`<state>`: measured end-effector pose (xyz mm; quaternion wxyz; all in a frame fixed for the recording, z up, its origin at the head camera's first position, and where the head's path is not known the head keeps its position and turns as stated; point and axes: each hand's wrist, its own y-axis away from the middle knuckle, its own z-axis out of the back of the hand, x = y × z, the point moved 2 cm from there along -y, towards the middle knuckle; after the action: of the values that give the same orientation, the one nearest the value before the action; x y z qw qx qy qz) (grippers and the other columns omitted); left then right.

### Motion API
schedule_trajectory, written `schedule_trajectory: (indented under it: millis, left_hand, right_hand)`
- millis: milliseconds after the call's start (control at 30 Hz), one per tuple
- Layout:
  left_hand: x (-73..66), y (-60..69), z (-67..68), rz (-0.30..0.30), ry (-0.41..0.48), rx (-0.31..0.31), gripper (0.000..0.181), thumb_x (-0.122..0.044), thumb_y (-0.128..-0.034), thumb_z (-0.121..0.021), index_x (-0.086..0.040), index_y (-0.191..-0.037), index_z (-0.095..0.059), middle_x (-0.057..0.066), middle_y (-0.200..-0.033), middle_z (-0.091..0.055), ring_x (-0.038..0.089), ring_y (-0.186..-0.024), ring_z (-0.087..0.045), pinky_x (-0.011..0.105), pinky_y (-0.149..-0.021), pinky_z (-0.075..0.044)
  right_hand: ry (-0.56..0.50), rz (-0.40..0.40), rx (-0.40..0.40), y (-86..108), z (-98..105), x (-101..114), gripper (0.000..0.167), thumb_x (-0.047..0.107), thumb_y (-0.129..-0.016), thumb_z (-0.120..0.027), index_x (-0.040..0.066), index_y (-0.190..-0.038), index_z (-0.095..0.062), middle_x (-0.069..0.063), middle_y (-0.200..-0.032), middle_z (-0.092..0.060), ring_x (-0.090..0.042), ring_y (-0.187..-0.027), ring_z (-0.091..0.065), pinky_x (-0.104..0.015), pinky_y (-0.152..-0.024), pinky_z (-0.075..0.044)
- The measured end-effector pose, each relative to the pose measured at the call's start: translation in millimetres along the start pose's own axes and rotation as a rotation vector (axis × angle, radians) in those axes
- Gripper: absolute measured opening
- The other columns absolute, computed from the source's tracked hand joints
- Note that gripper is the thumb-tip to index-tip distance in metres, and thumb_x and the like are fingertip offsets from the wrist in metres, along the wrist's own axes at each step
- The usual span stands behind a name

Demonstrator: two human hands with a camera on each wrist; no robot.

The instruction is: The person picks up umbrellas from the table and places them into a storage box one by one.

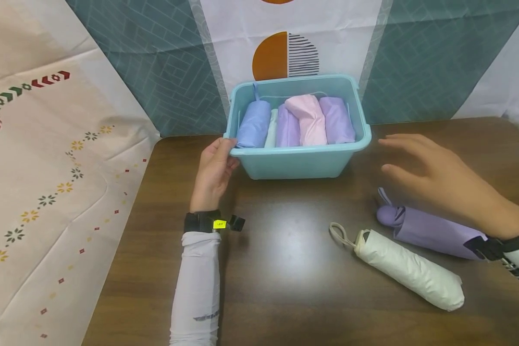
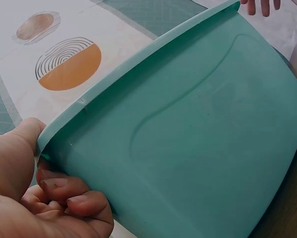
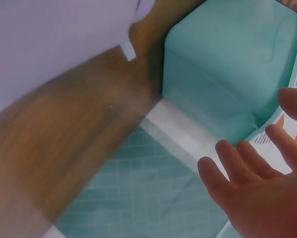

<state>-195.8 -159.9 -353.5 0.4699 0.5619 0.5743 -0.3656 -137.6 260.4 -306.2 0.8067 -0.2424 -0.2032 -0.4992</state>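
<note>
A light teal plastic bin (image 1: pixel 296 163) stands at the back of the table. Inside it are several folded umbrellas, among them a blue one (image 1: pixel 255 124), a pink one (image 1: pixel 308 117) and a purple one (image 1: pixel 337 120). My left hand (image 1: pixel 216 166) pinches the bin's rim at its front left corner, thumb on top and fingers curled underneath. Just off the bin's right end, my right hand (image 1: pixel 437 175) hovers with fingers spread and holds nothing. Below that hand lie a lavender folded umbrella (image 1: pixel 432 233) and a cream one (image 1: pixel 408 269) with a wrist loop.
The brown wooden table (image 1: pixel 281 288) carries the bin and both loose umbrellas. Behind it hangs a patterned teal and white cloth (image 1: pixel 164 62). A cream cloth with flower motifs (image 1: pixel 39 158) hangs along the left side.
</note>
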Motion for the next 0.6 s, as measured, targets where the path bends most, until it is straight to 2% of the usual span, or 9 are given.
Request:
schedule_trajectory:
  millis: [100,200,333,533,600]
  left_hand:
    - [0.8,-0.2,-0.3,0.001,-0.006,0.001,0.017,-0.012,-0.1026,-0.060,-0.007,-0.087,-0.058,0.002,-0.072,-0.044,0.015,-0.062,-0.042,0.024,-0.065,-0.039]
    - [1.7,-0.5,-0.7,-0.001,-0.007,0.002,0.017,-0.012,-0.1028,-0.060,-0.007,-0.087,-0.058,0.002,-0.073,-0.044,0.014,-0.062,-0.041,0.024,-0.065,-0.039]
    - [2.4,-1.4,-1.6,-0.007,0.005,0.004,0.019,-0.011,-0.1024,-0.060,-0.007,-0.084,-0.057,0.002,-0.070,-0.042,0.014,-0.060,-0.040,0.023,-0.063,-0.038]
    - [1.3,-2.0,-1.5,-0.009,0.017,-0.003,0.022,-0.009,-0.1019,-0.059,-0.008,-0.080,-0.055,0.001,-0.067,-0.040,0.013,-0.058,-0.038,0.023,-0.061,-0.036]
    - [1.0,-1.7,-1.5,-0.004,0.013,-0.006,0.022,-0.009,-0.1021,-0.060,-0.008,-0.081,-0.055,0.001,-0.068,-0.041,0.014,-0.059,-0.038,0.024,-0.062,-0.036]
  right_hand:
    - [0.008,0.001,-0.003,6.3,0.0,-4.5,0.057,0.022,-0.102,-0.074,0.023,-0.156,-0.055,-0.008,-0.155,-0.053,-0.015,-0.144,-0.043,-0.015,-0.110,-0.023]
    - [0.013,-0.019,0.006,14.8,0.1,-10.2,0.059,0.022,-0.102,-0.075,0.023,-0.157,-0.054,-0.009,-0.156,-0.052,-0.019,-0.145,-0.042,-0.015,-0.111,-0.021]
    - [0.018,-0.051,0.013,27.8,1.3,-20.1,0.059,0.021,-0.101,-0.075,0.021,-0.157,-0.054,-0.011,-0.157,-0.051,-0.018,-0.146,-0.040,-0.014,-0.111,-0.019]
    - [0.015,-0.086,0.029,46.5,0.2,-32.6,0.060,0.020,-0.100,-0.077,0.019,-0.156,-0.054,-0.013,-0.158,-0.049,-0.030,-0.148,-0.039,-0.020,-0.116,-0.018]
    - [0.014,-0.084,0.032,52.4,-2.7,-36.7,0.061,0.019,-0.099,-0.078,0.019,-0.155,-0.055,-0.013,-0.158,-0.049,-0.022,-0.149,-0.038,-0.020,-0.116,-0.018]
